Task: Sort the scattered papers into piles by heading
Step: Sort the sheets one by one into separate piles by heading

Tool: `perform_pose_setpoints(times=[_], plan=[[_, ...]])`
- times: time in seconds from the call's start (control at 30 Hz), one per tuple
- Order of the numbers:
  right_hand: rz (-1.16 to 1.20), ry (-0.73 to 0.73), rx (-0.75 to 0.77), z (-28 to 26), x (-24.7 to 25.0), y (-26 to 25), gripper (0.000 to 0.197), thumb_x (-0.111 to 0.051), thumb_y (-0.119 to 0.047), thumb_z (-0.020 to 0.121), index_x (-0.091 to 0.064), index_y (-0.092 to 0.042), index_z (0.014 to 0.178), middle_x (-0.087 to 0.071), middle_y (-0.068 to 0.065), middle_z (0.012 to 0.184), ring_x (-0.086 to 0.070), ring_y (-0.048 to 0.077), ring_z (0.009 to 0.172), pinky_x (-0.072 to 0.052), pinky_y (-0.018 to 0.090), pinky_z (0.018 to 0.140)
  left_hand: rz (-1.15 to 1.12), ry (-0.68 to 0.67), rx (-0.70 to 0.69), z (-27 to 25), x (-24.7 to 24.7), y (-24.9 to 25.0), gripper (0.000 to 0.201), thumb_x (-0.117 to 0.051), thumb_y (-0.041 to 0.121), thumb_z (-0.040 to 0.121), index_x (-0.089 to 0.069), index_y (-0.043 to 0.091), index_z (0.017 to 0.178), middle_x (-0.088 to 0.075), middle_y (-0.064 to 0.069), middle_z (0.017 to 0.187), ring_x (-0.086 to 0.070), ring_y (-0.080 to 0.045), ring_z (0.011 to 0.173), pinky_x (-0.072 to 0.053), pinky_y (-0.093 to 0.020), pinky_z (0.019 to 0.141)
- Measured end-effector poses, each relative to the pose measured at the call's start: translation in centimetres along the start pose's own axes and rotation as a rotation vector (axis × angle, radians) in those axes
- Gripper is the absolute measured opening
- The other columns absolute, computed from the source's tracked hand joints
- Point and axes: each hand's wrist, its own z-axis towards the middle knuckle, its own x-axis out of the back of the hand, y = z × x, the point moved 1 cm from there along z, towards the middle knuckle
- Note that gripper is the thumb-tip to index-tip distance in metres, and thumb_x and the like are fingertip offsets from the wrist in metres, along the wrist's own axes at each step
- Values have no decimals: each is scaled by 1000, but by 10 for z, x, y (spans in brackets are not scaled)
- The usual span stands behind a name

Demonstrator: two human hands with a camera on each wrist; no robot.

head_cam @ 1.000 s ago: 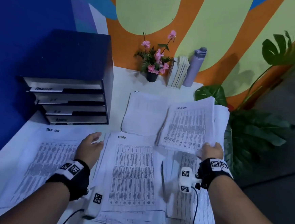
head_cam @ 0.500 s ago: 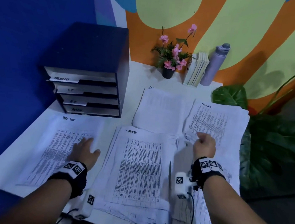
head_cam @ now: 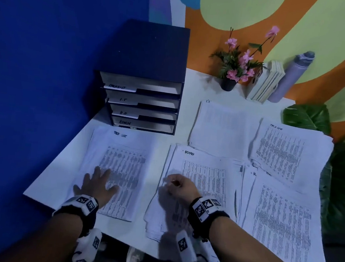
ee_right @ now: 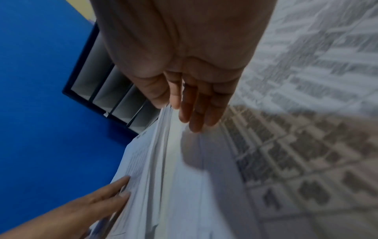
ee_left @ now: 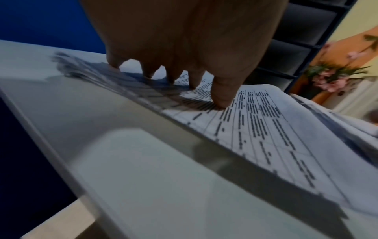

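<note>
Since before, the right hand [head_cam: 178, 186] left the far Task List sheet [head_cam: 285, 152] for the ADMIN pile [head_cam: 203, 174], fingers loosely curled, holding nothing I can see, while the flat left hand [head_cam: 97, 185] presses the Task List pile [head_cam: 123, 168] left of it; next, grab another sheet.

File rack [head_cam: 142, 105] behind TASK LIST pile [head_cam: 121, 168]; ADMIN pile [head_cam: 203, 174] right; I.T pile [head_cam: 223, 128] behind ADMIN

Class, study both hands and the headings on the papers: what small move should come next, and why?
Probably the right hand, resting loosely on the left edge of the ADMIN pile, should reach back for the TASK LIST sheet on the unsorted heap and carry it to the TASK LIST pile that the left hand presses flat: same heading.
</note>
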Motion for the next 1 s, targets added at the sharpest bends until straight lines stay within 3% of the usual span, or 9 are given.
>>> perform_pose_setpoints(times=[0.13,0.23,0.27,0.33,0.43,0.67,0.77,0.9,1.0], plan=[[66,-22,-82,3,-35,-12,36,-64,-34,88,-56,-23,122,-64,1,107,-64,23,103,-54,30,87,36,6,-104,-13,-3,0,70,-36,73,85,-14,50,147,4,15,160,-6,-21,147,-11,-55,114],[15,50,-82,5,-47,-24,15,-62,-33,92,-54,-21,87,-57,-6,78,-58,11,73,-46,20,63,69,69,-182,-19,3,4,59,-40,65,88,-27,51,143,-21,18,156,-20,-16,143,-16,-52,112],[4,82,-81,6,-49,-25,19,-61,-30,92,-49,-23,79,-54,-7,73,-55,10,68,-45,19,58,59,89,-210,-18,6,4,56,-42,61,89,-30,50,143,-31,16,152,-25,-16,141,-19,-49,112],[-15,150,-88,10,-52,-27,23,-61,-22,91,-45,-21,74,-54,-5,69,-54,10,62,-45,18,52,-113,86,-252,-11,11,1,56,-49,53,90,-34,42,143,-44,7,145,-39,-16,134,-31,-39,111],[-78,244,-84,13,-51,-31,21,-58,-16,90,-45,-19,73,-51,-2,64,-49,8,53,-37,14,41,-297,77,-195,5,20,-8,63,-54,41,92,-31,26,148,-38,-7,149,-40,-23,134,-35,-36,110],[-81,374,-169,18,-39,-23,10,-59,-10,87,-50,-10,84,-58,11,85,-58,25,74,-48,23,57,-57,178,-15,26,30,-20,76,-65,45,78,-34,21,143,-41,-11,141,-42,-29,129,-42,-38,103],[-41,368,-203,16,-37,-19,7,-56,-5,88,-51,-7,92,-61,15,90,-61,28,78,-55,35,68,-21,161,-5,29,25,-17,84,-71,33,70,-28,23,141,-38,-11,138,-39,-29,128,-43,-37,100],[-15,363,-216,15,-36,-12,5,-56,-4,88,-56,-9,88,-63,13,85,-64,30,79,-59,44,74,-155,129,14,34,28,-13,93,-59,17,71,-10,26,150,-38,-8,145,-45,-30,127,-45,-38,101],[61,380,-199,15,-33,-6,13,-54,-2,88,-57,-13,80,-58,10,72,-56,25,66,-54,38,66,-280,105,42,33,31,-17,90,-55,25,71,-6,35,147,-32,3,152,-49,-33,124,-45,-45,100]])
